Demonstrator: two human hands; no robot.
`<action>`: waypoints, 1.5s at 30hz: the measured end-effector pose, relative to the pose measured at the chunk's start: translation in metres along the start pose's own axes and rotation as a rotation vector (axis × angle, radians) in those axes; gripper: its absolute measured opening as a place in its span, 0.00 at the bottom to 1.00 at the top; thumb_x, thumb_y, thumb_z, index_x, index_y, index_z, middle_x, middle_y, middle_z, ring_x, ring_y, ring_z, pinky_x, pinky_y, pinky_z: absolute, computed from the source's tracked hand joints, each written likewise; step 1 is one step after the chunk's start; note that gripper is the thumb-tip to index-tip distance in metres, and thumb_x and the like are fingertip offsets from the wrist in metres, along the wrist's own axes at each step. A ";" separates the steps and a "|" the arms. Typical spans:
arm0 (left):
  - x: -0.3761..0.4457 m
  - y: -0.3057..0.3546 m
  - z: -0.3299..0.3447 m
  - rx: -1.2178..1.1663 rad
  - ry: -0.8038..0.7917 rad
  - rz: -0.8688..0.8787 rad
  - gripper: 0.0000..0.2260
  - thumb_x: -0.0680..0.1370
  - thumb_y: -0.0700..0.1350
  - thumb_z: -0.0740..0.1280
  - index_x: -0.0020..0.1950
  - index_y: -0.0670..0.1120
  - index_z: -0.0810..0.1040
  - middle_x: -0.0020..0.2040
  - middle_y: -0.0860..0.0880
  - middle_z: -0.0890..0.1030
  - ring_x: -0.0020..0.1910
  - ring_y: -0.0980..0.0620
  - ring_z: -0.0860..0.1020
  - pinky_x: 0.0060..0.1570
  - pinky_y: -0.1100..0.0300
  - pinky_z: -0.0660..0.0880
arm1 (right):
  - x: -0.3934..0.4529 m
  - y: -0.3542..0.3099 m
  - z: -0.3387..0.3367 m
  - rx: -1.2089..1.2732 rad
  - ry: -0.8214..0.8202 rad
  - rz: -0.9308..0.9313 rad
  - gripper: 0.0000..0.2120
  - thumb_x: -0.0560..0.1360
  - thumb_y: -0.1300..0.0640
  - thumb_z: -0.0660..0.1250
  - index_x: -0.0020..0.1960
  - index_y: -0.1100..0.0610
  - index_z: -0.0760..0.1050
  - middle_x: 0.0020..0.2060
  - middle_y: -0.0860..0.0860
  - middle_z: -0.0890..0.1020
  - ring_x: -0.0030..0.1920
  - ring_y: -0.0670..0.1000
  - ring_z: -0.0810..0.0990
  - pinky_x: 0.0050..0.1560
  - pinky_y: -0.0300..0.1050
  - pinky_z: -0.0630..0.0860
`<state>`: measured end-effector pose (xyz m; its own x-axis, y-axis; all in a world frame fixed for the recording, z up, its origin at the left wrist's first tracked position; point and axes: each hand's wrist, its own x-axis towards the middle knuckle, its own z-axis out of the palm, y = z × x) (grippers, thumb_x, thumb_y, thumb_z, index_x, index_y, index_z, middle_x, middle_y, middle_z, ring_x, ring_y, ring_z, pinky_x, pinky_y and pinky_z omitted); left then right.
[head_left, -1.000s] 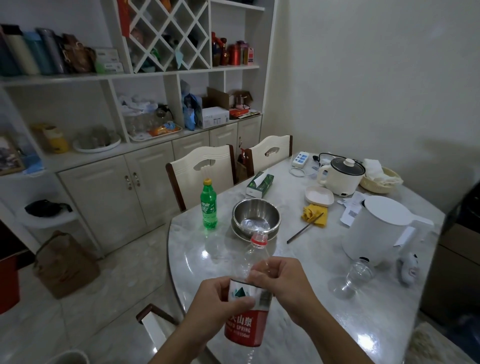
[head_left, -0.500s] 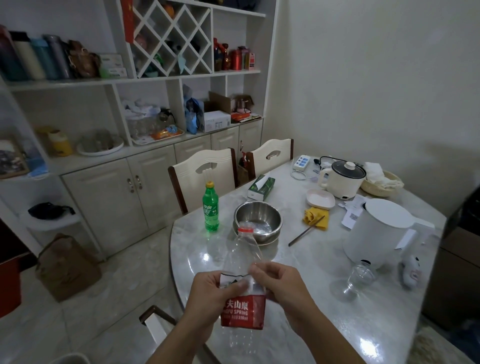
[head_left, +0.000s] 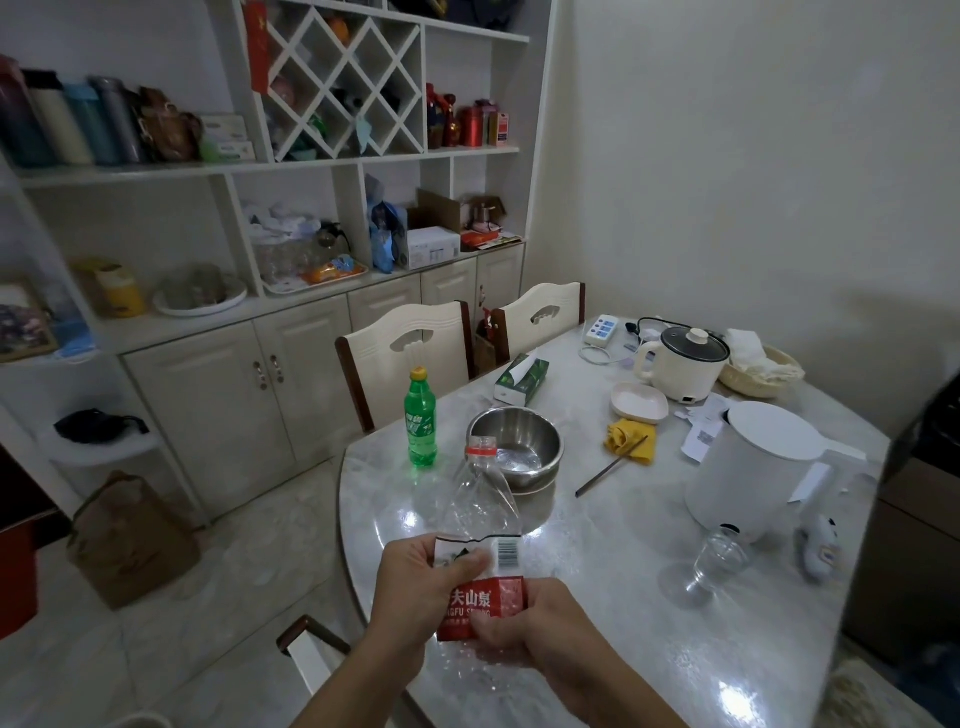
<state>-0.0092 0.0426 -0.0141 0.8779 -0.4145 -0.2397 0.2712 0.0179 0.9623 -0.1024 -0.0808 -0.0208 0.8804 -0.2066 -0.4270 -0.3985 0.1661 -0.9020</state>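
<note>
— Marble worktop (head_left: 597, 571) lies below us, with white cabinets (head_left: 234, 405) behind. Where is our bottle?
— We hold the clear plastic bottle (head_left: 483, 499) in the air over the near edge of the worktop. It is tilted, its capless neck pointing away toward the steel bowl (head_left: 519, 441).
— And our hands?
— Our left grip (head_left: 415, 587) is clamped round the bottle, thumb pressing the white upper part of the red label (head_left: 488, 597), whose top edge is torn. Our right grip (head_left: 540, 629) is curled round the lower body, at the label's right edge.
— What stands near?
— We see a green soda bottle (head_left: 421, 426) just left of the bowl. The glass (head_left: 722, 551) and white kettle (head_left: 753, 467) are to the right, well apart from us.
</note>
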 end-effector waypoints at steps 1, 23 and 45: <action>0.000 -0.001 0.000 0.004 0.002 -0.003 0.05 0.67 0.36 0.78 0.39 0.37 0.85 0.37 0.37 0.87 0.34 0.40 0.86 0.30 0.56 0.83 | 0.000 0.001 0.002 0.006 0.019 0.000 0.13 0.67 0.67 0.77 0.51 0.63 0.84 0.46 0.60 0.88 0.51 0.63 0.86 0.55 0.54 0.84; 0.027 -0.052 -0.003 -0.023 0.054 -0.259 0.06 0.74 0.43 0.71 0.47 0.41 0.84 0.40 0.41 0.88 0.39 0.46 0.86 0.40 0.56 0.76 | 0.006 0.045 -0.023 0.115 0.244 0.060 0.05 0.70 0.68 0.76 0.46 0.63 0.84 0.37 0.59 0.89 0.36 0.56 0.88 0.32 0.46 0.84; 0.089 -0.164 -0.004 1.270 -0.179 -0.015 0.21 0.74 0.45 0.68 0.67 0.53 0.74 0.64 0.50 0.77 0.62 0.51 0.76 0.61 0.58 0.74 | 0.025 0.091 -0.060 0.076 0.351 0.187 0.06 0.69 0.69 0.77 0.45 0.65 0.85 0.36 0.60 0.88 0.35 0.56 0.87 0.38 0.50 0.84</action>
<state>0.0258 0.0062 -0.1937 0.7864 -0.5244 -0.3265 -0.3705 -0.8233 0.4300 -0.1321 -0.1290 -0.1180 0.6476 -0.4807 -0.5912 -0.5121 0.2999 -0.8048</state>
